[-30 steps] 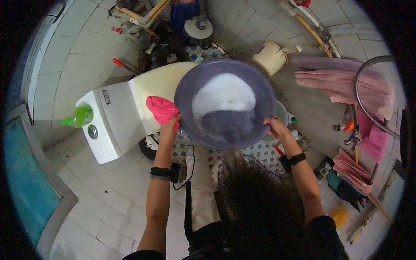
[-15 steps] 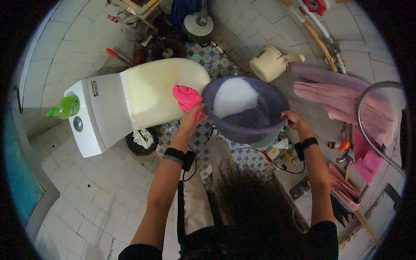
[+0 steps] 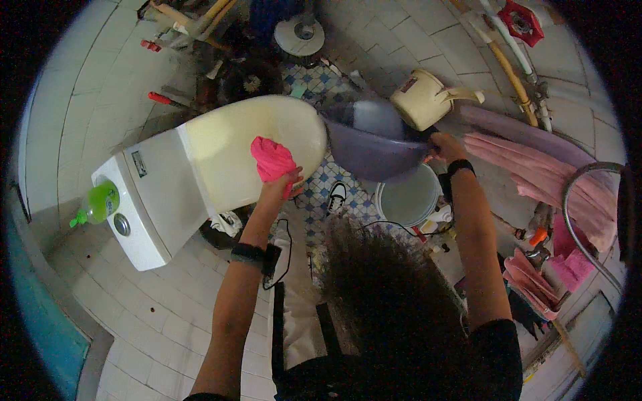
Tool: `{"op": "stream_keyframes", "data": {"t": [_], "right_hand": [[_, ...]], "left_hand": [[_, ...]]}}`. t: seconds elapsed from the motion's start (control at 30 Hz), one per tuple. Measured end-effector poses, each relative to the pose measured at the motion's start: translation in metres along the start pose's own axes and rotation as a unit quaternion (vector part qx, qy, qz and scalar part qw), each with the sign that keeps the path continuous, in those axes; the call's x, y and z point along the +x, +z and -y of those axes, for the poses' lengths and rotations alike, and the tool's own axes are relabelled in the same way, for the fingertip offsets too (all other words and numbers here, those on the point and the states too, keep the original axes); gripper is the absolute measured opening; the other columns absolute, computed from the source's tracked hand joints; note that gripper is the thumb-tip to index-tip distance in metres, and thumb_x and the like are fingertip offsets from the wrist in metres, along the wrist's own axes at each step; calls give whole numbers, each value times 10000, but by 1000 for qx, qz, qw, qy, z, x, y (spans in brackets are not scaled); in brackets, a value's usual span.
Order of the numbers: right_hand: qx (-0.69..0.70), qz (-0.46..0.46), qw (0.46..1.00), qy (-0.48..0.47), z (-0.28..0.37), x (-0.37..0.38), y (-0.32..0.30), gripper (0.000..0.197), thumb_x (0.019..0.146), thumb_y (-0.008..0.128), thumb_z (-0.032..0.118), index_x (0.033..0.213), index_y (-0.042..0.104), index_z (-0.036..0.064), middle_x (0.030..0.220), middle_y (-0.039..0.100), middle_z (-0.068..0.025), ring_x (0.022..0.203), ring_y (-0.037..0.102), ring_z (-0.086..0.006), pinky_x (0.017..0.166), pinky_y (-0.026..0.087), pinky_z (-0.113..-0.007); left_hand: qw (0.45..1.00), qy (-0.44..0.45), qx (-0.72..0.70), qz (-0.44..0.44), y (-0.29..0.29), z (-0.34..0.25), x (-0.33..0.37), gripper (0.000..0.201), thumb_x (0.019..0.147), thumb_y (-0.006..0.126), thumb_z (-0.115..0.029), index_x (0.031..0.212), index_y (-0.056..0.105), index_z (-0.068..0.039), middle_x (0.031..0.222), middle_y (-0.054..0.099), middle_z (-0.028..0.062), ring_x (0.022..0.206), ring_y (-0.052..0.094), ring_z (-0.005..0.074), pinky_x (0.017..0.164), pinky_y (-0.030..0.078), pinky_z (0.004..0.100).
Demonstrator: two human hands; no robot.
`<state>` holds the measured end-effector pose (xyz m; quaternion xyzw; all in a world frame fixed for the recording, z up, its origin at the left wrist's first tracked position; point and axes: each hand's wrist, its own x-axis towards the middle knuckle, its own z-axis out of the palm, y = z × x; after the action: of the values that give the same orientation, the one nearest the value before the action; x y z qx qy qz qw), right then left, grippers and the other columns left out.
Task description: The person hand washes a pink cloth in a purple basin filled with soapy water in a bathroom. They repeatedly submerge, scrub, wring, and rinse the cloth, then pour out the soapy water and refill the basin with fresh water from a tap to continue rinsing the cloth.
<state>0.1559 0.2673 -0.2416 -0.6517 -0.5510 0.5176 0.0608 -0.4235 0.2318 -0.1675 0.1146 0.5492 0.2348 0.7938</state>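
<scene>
My left hand (image 3: 286, 180) is closed round a bunched bright pink cloth (image 3: 273, 159), held just over the toilet's closed, cream-coloured lid (image 3: 227, 144). With my right hand (image 3: 444, 148) I grip the right rim of a purple plastic basin (image 3: 374, 157). White suds (image 3: 378, 117) lie inside the basin, which tilts away from me. Its left edge is close to the front of the lid, and its underside hangs over a pale bucket (image 3: 408, 197). The fingers of my right hand are partly hidden by the rim.
A green bottle (image 3: 101, 202) lies on the toilet tank (image 3: 160, 194). Beyond the basin, a cream dipper (image 3: 421, 100) rests by the wall. Pink towels (image 3: 545, 180) hang at right near a curved hose (image 3: 568, 194). A bin (image 3: 224, 230) stands beside the toilet.
My left hand has let go of the basin and moved left with the pink cloth. The basin has tilted and shifted away, uncovering the bucket and a shoe.
</scene>
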Motion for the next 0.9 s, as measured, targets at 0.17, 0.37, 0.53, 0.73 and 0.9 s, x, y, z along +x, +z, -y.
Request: {"op": "stream_keyframes", "data": {"t": [0.17, 0.37, 0.53, 0.73, 0.9], "right_hand": [[256, 36, 944, 205, -35, 32, 12, 210, 889, 682, 208, 1029, 639, 56, 984, 669, -100, 987, 663, -306, 806, 553, -432], [-77, -137, 982, 104, -99, 36, 52, 168, 897, 605, 177, 1003, 618, 48, 808, 605, -79, 784, 609, -257, 699, 540, -373], [-189, -57, 976, 91, -90, 31, 57, 139, 886, 558, 145, 995, 593, 66, 683, 514, -30, 556, 491, -176, 515, 508, -276], [107, -285, 906, 295, 32, 23, 76, 262, 925, 535, 201, 760, 636, 24, 759, 655, -94, 696, 630, -227, 594, 496, -406], [-171, -89, 884, 427, 78, 45, 53, 244, 922, 593, 242, 761, 653, 70, 780, 668, -72, 739, 652, -245, 634, 518, -433]], "left_hand": [[999, -17, 44, 20, -34, -7, -13, 528, 933, 632, -279, 1367, 511, -5, 1360, 595, 131, 1254, 557, 279, 988, 503, 428], [997, -21, 78, 3, -48, -28, -26, 449, 917, 649, -295, 1252, 593, -1, 1287, 628, 117, 1189, 602, 255, 957, 517, 409], [994, -22, 109, 10, -55, -44, -23, 412, 904, 667, -277, 1211, 612, -7, 1168, 679, 98, 1114, 649, 242, 938, 523, 390], [993, -23, 113, 10, -68, -50, -25, 350, 891, 686, -262, 1139, 641, -19, 1110, 689, 86, 1083, 664, 242, 913, 536, 391], [988, -25, 153, 10, -72, -53, -29, 365, 885, 695, -273, 1139, 633, -18, 1085, 688, 84, 1067, 667, 241, 899, 538, 398]]}}
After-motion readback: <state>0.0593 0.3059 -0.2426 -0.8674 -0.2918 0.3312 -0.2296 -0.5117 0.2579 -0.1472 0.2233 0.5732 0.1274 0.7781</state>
